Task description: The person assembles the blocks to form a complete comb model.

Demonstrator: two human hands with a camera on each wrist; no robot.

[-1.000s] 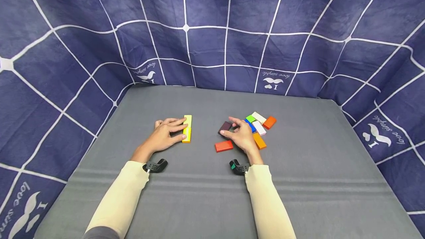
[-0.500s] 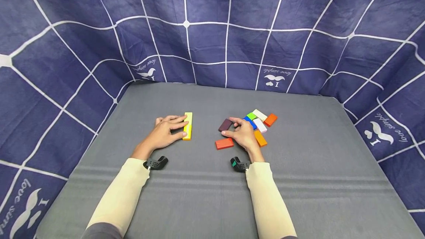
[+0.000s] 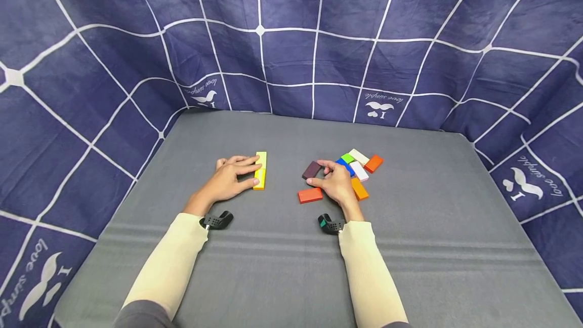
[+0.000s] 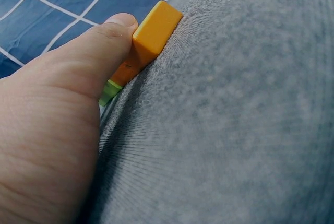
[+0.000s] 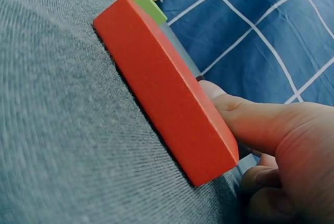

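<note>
the head view shows the right hand [image 3: 338, 183] pinching a dark purple block [image 3: 311, 170] between thumb and finger; in the right wrist view a red block [image 5: 167, 96] hides nearly all of it. the left hand [image 3: 230, 178] has its fingers spread against a yellow block [image 3: 259, 180] and a pale yellow block [image 3: 261, 157]; only the left wrist view shows the thumb flat along the yellow one's side. since a second ago, both hands have hardly moved.

Left hand [image 3: 227, 178]: fingers [image 3: 246, 169] extended, spread; right hand [image 3: 336, 182]: thumb [image 3: 315, 182], forefinger [image 3: 326, 163] pinching.
</note>
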